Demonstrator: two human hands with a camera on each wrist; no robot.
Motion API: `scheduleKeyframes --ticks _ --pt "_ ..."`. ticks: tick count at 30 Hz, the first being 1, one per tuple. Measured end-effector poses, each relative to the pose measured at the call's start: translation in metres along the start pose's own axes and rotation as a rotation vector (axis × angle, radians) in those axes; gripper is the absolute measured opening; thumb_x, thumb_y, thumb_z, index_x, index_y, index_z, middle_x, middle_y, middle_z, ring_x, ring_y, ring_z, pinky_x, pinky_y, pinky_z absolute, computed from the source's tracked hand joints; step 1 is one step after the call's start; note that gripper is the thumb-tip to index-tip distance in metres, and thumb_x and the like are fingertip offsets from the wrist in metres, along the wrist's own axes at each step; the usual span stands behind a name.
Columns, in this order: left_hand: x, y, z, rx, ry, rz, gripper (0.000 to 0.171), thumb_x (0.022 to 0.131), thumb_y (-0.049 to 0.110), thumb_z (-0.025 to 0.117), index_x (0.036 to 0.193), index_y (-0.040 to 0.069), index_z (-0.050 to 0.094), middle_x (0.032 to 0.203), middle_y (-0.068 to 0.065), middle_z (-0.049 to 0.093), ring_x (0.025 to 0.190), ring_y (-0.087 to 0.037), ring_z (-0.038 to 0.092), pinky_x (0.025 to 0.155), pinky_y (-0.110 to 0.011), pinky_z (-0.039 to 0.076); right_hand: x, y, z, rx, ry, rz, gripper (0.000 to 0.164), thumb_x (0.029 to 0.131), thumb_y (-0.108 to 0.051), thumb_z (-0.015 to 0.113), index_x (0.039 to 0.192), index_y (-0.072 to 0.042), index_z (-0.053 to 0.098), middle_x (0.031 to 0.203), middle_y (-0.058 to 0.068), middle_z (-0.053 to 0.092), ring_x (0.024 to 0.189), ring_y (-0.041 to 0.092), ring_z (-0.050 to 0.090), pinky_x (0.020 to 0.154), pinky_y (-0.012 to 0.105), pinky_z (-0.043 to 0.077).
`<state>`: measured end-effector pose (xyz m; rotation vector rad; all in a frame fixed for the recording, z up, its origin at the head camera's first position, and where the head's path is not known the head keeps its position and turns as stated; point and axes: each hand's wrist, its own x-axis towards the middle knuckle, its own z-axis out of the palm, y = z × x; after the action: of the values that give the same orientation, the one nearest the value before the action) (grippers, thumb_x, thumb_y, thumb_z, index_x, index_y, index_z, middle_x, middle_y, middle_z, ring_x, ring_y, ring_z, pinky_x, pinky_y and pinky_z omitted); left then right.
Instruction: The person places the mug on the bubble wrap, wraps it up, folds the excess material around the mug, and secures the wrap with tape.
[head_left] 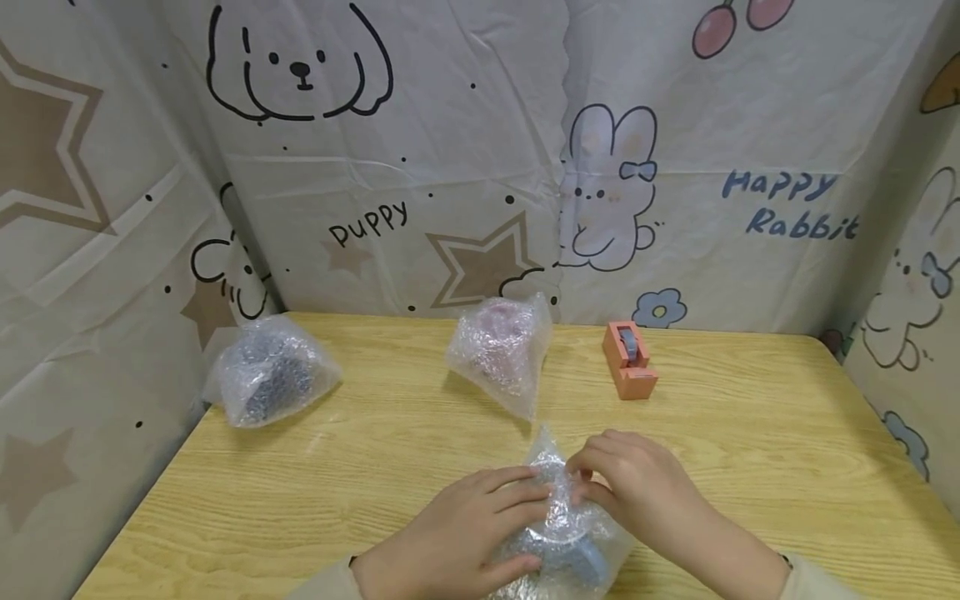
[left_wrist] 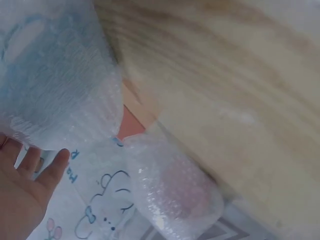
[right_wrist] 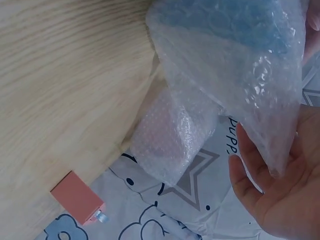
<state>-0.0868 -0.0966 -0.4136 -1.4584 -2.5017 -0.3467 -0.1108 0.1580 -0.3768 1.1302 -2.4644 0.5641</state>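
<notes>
A bubble-wrapped bundle (head_left: 558, 533) with a light blue object inside lies on the table near the front edge. Its wrap rises to a pointed flap on the far side. My left hand (head_left: 480, 525) rests on the bundle's left side, fingers stretched over the wrap. From the right, my right hand (head_left: 637, 483) pinches the wrap near the top with bent fingers and thumb. In the right wrist view, the wrap's pointed corner (right_wrist: 280, 160) lies against the fingers of that hand. The left wrist view shows the blue bundle (left_wrist: 55, 75) close above the left fingers.
Behind the hands stands a bubble-wrapped pink object (head_left: 502, 350). To its right is an orange tape dispenser (head_left: 630, 362) with a roll in it. A bubble-wrapped dark object (head_left: 273, 371) sits at the table's far left. Printed cloth (head_left: 450, 125) hangs around the wooden table (head_left: 360, 475).
</notes>
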Motion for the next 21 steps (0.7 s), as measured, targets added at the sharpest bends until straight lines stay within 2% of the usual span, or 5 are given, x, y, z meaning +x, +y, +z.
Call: scheduleKeyframes --ticks 4,10,16,18,21 --pt "-0.003 -0.001 0.002 -0.076 0.045 0.014 0.048 0.103 0.044 0.048 0.14 0.014 0.055 0.151 0.003 0.045 0.142 -0.016 0.035 0.112 -0.033 0.037 -0.003 -0.001 0.005 0.026 0.066 -0.074 0.033 0.065 -0.021 0.088 0.092 -0.018 0.069 0.089 -0.013 0.063 0.079 0.006 0.058 0.071 0.023 0.053" --pt "-0.009 -0.002 0.0 -0.201 0.062 -0.011 0.043 0.105 0.036 0.048 0.14 0.012 0.054 0.153 0.003 0.043 0.144 -0.014 0.032 0.114 -0.031 0.032 -0.01 -0.005 0.01 -0.065 0.039 -0.338 0.022 0.069 0.0 0.079 0.087 -0.012 0.072 0.091 -0.006 0.061 0.08 0.008 0.053 0.074 0.015 0.049" --pt "-0.027 -0.007 -0.009 -0.024 0.216 0.108 0.035 0.106 0.024 0.047 0.135 0.011 0.058 0.145 -0.002 0.052 0.133 -0.018 0.048 0.109 -0.032 0.04 -0.021 -0.005 0.009 -0.137 0.001 -0.411 0.027 0.074 0.0 0.068 0.099 -0.007 0.074 0.098 -0.002 0.065 0.089 0.013 0.057 0.081 0.025 0.052" --pt "-0.034 -0.009 -0.014 0.027 0.232 0.133 0.034 0.106 0.023 0.045 0.136 0.012 0.058 0.144 -0.002 0.053 0.132 -0.018 0.049 0.108 -0.034 0.041 -0.023 -0.004 0.009 -0.132 0.011 -0.418 0.027 0.079 -0.002 0.061 0.103 -0.006 0.074 0.1 0.0 0.066 0.092 0.015 0.059 0.082 0.028 0.053" --pt "-0.046 -0.012 -0.022 0.132 0.213 0.186 0.046 0.107 0.039 0.04 0.139 0.01 0.056 0.145 -0.003 0.052 0.134 -0.018 0.047 0.107 -0.036 0.042 -0.026 -0.003 0.01 -0.126 0.021 -0.415 0.028 0.096 -0.005 0.047 0.105 -0.004 0.074 0.104 0.002 0.066 0.095 0.017 0.06 0.084 0.031 0.053"
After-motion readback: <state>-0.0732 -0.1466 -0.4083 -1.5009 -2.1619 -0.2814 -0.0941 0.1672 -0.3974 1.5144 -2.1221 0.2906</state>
